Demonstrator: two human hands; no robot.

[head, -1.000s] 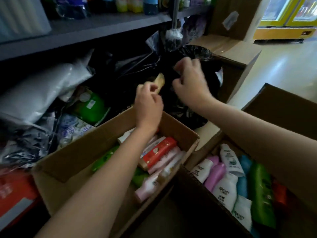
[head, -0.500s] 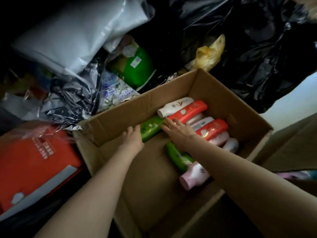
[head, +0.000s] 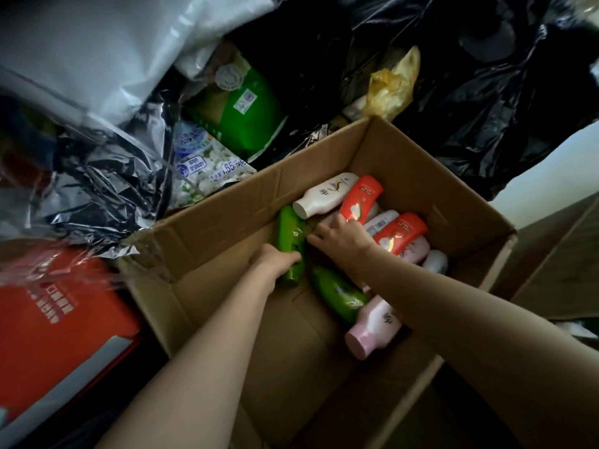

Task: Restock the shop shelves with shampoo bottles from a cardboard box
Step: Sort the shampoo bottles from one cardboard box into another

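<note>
An open cardboard box point(head: 227, 228) holds several shampoo bottles lying on their sides. My left hand point(head: 275, 259) grips a green bottle point(head: 291, 236) near the box's left wall. My right hand point(head: 342, 239) reaches in beside it, fingers spread over the bottles and touching a red bottle point(head: 359, 197). A white bottle point(head: 325, 194) lies at the far end. A second red bottle point(head: 400, 233), another green bottle point(head: 338, 294) and a pink bottle point(head: 372, 328) lie under or beside my right forearm.
Black plastic bags point(head: 486, 102) and a yellow bag point(head: 392, 89) lie behind the box. A green packet point(head: 249, 115), a blue-and-white packet point(head: 201, 160) and silvery wrapping point(head: 97, 189) sit to the left. A red carton point(head: 55, 322) is at lower left, another cardboard box point(head: 564, 254) at right.
The view dropped from the shelf into the box. Both hands left the black bag and went into the box; my left hand closed round the green bottle, my right hand slid further over the bottles.
</note>
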